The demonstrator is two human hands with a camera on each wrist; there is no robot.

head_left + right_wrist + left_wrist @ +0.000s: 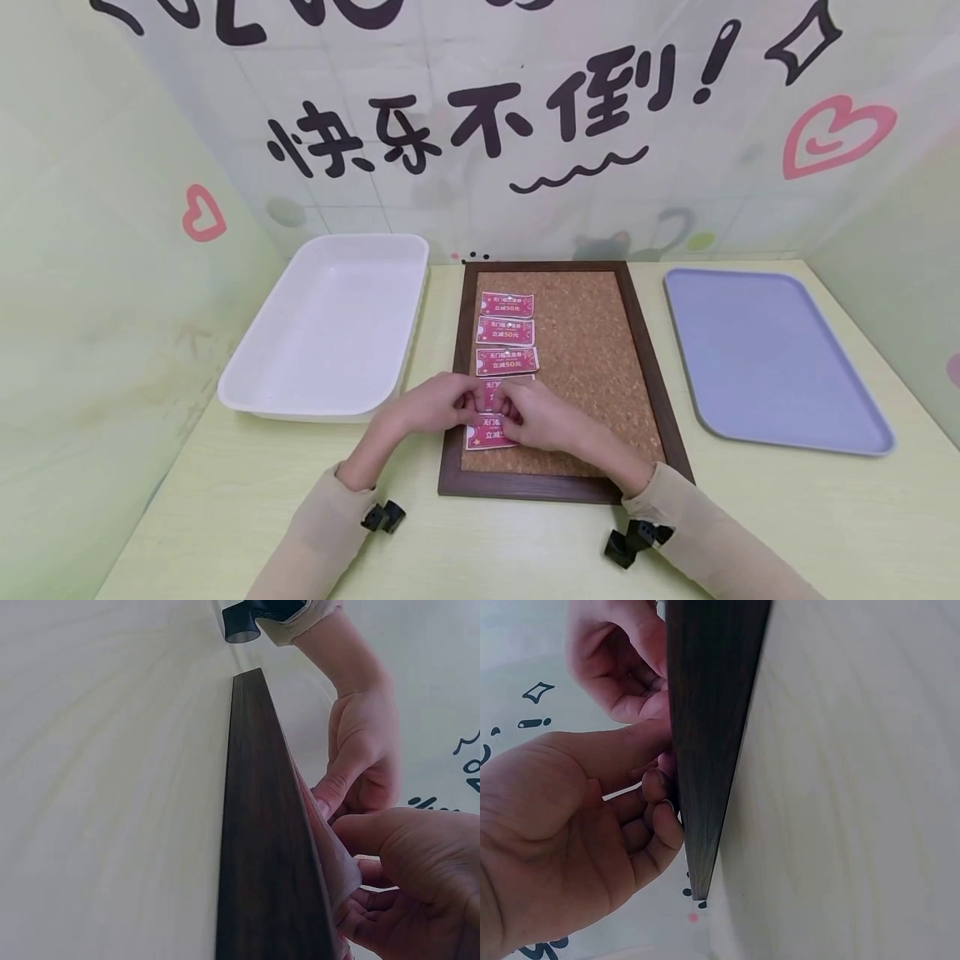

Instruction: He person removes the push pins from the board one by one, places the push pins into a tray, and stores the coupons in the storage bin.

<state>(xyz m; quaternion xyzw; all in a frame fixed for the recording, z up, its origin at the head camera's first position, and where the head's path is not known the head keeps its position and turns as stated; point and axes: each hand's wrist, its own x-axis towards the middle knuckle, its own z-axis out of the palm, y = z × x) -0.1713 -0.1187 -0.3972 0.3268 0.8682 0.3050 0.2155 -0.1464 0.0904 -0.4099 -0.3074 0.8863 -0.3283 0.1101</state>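
Beige sleeves (697, 533) extend over a pale table (487, 550), a black device (382, 517) at each cuff. Before them lies a corkboard (585, 358) in a dark brown frame (562, 490), and near its lower left corner sits the lowest pink coupon (487, 440). The left hand (438, 403) and right hand (547, 416) meet there, thumbs and curled fingers pinching that coupon, its paper bowed up past the frame in the right wrist view. Four more coupons (507, 362) line the board's left side above. Farther off, a white tub (352, 317) stands to the left, a lavender tray (772, 358) to the right, and behind rises a wall (450, 218) with black lettering (485, 125).
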